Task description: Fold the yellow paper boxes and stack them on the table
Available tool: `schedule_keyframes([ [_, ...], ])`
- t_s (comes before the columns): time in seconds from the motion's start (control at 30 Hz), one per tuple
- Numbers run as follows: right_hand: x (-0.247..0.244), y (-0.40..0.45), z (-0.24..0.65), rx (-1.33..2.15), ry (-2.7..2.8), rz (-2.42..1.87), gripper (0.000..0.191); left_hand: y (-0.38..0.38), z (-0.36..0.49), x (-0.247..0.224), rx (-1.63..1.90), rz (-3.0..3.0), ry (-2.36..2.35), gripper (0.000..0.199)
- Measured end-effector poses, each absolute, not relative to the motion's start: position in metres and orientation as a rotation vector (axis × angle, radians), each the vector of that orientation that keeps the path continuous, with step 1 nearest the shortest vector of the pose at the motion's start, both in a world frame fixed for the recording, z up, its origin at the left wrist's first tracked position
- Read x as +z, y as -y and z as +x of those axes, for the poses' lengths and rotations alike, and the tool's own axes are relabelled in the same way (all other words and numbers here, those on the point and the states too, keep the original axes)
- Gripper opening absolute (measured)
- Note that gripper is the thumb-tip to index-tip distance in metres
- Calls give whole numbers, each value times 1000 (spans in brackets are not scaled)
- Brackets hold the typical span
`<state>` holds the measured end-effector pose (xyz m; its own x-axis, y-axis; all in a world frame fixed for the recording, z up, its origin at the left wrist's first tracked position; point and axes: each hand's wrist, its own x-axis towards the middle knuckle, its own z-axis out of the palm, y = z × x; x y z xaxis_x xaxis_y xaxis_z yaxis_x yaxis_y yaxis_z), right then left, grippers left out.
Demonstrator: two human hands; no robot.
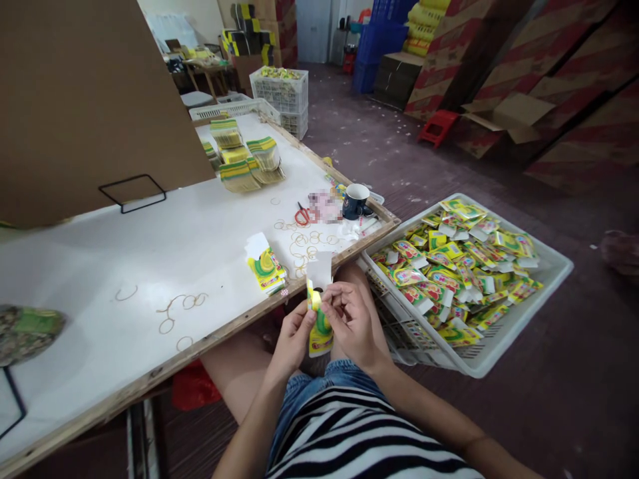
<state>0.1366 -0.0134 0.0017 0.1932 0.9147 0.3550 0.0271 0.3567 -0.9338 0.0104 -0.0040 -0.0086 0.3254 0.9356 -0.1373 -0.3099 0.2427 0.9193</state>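
Over my lap, a yellow and green carton point(320, 338) with raised white flaps is held between both hands. My left hand point(295, 332) pinches its left edge. At the carton's upper right, my right hand point(350, 318) has its fingers closed on it. A small stack of similar flat cartons point(267, 267) lies at the table edge, left of my hands. To my right, a white plastic crate point(519, 332) holds many yellow, green and red cartons with white flaps.
The white table point(114, 266) bears loose rubber bands point(192, 301), red-handled scissors point(302, 215), a dark mug point(355, 201) and bundled cartons point(239, 175). A large cardboard sheet point(94, 100) stands at the left. A red stool point(438, 128) is on the floor.
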Motion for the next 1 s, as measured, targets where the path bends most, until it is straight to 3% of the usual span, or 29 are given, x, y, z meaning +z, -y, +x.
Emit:
schedule_keyframes([
  [0.1,-1,16,139,790,1181,-1078,44,3,12,-9,1118,890,-931,44],
  [0.23,-13,14,143,868,1300,-1179,16,2,13,-7,1187,987,-1035,43],
  [0.37,-18,8,149,930,1228,-1214,19,3,13,-4,1226,1169,-1116,40],
  [0.5,-13,4,156,954,1202,-1112,43,4,5,0,1144,1258,-1039,64],
  [0.57,-12,3,161,956,1266,-1053,45,4,0,3,1065,1267,-948,65],
  [0.77,-14,-1,178,1103,1448,-955,21,3,-6,10,931,1134,-740,44],
  [0.87,-11,-3,181,1092,1508,-973,18,3,-4,9,914,1100,-733,38],
  [1.0,-11,-3,180,981,1487,-1018,20,2,-4,7,921,1080,-741,68],
])
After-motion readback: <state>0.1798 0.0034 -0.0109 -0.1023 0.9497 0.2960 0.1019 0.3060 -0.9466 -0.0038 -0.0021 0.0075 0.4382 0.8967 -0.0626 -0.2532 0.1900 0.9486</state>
